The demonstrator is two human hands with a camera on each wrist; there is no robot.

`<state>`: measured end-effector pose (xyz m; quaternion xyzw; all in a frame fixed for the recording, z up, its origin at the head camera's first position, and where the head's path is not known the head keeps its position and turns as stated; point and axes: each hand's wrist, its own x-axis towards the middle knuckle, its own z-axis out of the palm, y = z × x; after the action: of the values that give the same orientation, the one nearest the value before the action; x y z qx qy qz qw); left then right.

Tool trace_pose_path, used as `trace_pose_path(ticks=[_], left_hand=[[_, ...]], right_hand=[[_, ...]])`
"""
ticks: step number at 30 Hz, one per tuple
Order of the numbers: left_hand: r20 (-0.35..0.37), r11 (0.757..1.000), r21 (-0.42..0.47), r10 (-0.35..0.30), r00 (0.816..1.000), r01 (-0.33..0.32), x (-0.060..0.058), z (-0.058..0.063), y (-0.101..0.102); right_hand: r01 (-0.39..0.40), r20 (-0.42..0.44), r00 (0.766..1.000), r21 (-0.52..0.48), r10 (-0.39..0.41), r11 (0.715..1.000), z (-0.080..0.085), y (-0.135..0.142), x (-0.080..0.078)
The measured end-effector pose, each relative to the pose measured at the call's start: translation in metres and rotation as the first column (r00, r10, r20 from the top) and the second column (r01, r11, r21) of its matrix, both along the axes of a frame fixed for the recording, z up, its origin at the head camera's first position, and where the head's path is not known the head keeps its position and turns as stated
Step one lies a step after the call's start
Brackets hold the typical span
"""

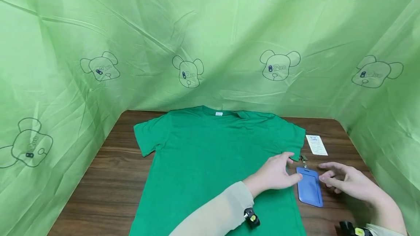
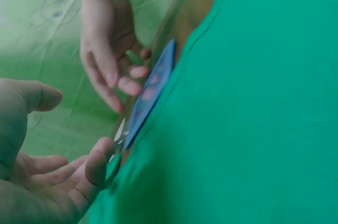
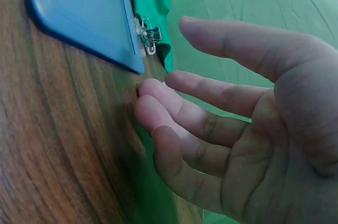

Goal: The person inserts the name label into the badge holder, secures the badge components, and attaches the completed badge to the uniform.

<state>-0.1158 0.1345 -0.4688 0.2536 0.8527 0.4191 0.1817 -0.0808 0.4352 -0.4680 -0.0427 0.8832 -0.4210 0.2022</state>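
Observation:
A blue badge holder [image 1: 309, 187] lies on the wooden table beside the shirt, its metal clip [image 3: 149, 35] pointing toward the sleeve. My left hand [image 1: 275, 171] hovers over the shirt's right side, thumb near the holder's top left corner and fingers relaxed by the sleeve hem. On the holder's other side, my right hand [image 1: 352, 183] has loosely bent fingers with nothing between them. The green T-shirt [image 1: 210, 163] is spread flat, collar away from me. In the right wrist view the right fingertips [image 3: 150, 110] are apart from the blue holder.
A white printed card [image 1: 316, 145] lies on the table beyond the holder, by the sleeve. Green fabric walls [image 1: 223, 39] with bear-head drawings enclose the back and sides of the brown wooden table [image 1: 101, 177].

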Motion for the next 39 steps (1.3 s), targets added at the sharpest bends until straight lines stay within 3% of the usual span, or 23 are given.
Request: trace_pose_path(ticks=[5, 11, 14, 20, 24, 32, 39], left_hand=[[-0.044, 0.996, -0.093, -0.019, 0.999, 0.015, 0.010, -0.009, 0.014], [-0.139, 0.983, -0.176, -0.080, 0.987, 0.055, 0.014, -0.014, 0.028], [-0.150, 0.981, -0.191, -0.076, 0.986, 0.047, 0.017, -0.014, 0.031], [-0.102, 0.989, -0.145, -0.018, 0.995, 0.003, 0.020, -0.014, 0.033], [-0.023, 0.996, -0.086, 0.035, 0.999, -0.037, 0.023, -0.014, 0.036], [0.147, 0.993, 0.020, 0.116, 0.982, -0.120, 0.026, -0.017, 0.041], [0.158, 0.982, 0.107, 0.137, 0.978, -0.155, 0.024, -0.019, 0.040]], right_hand=[[0.000, 0.068, 0.998, -0.015, 0.001, 1.000, 0.000, -0.003, -0.001], [-0.038, 0.125, 0.991, -0.132, 0.055, 0.991, -0.002, 0.002, -0.001], [-0.039, 0.138, 0.988, -0.175, 0.064, 0.984, -0.002, 0.002, 0.000], [0.018, 0.109, 0.994, -0.165, 0.000, 0.986, 0.000, -0.003, -0.001], [0.045, 0.071, 0.997, -0.138, -0.036, 0.989, 0.000, -0.007, -0.002], [0.147, 0.083, 0.987, -0.154, -0.136, 0.977, -0.007, -0.010, -0.005], [0.184, 0.121, 0.979, -0.191, -0.163, 0.964, -0.012, -0.008, -0.008]])
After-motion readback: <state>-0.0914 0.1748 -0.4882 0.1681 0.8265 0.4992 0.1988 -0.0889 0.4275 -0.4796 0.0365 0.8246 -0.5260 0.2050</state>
